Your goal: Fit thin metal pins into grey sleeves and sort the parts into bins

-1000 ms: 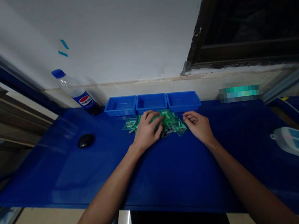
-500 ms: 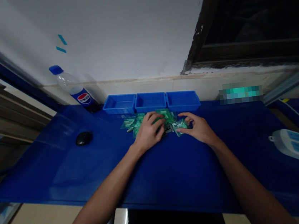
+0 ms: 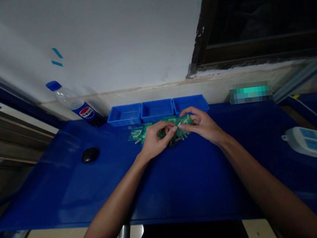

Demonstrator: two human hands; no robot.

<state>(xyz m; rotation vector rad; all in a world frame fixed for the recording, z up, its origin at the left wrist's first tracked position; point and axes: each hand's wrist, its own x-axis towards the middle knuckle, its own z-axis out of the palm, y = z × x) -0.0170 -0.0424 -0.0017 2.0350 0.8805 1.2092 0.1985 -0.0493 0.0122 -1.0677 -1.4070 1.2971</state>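
A heap of small green circuit boards in clear bags (image 3: 138,133) lies on the blue table (image 3: 182,177), just in front of three blue bins (image 3: 157,110). My right hand (image 3: 202,125) is lifted a little above the heap and pinches one bagged green board (image 3: 184,120) between thumb and fingers. My left hand (image 3: 156,140) rests over the heap with fingers curled, its fingertips meeting the same bag's left end. The bins look empty.
A cola bottle (image 3: 73,105) leans against the wall at the back left. A black mouse (image 3: 90,155) sits left of the heap. A white power strip (image 3: 313,145) lies at the right edge. A dark window opening is at the upper right.
My right hand has closed on a bagged board at the heap's right side and raised it toward the left hand. My left fingers shifted right to meet it. The view drifted slightly.
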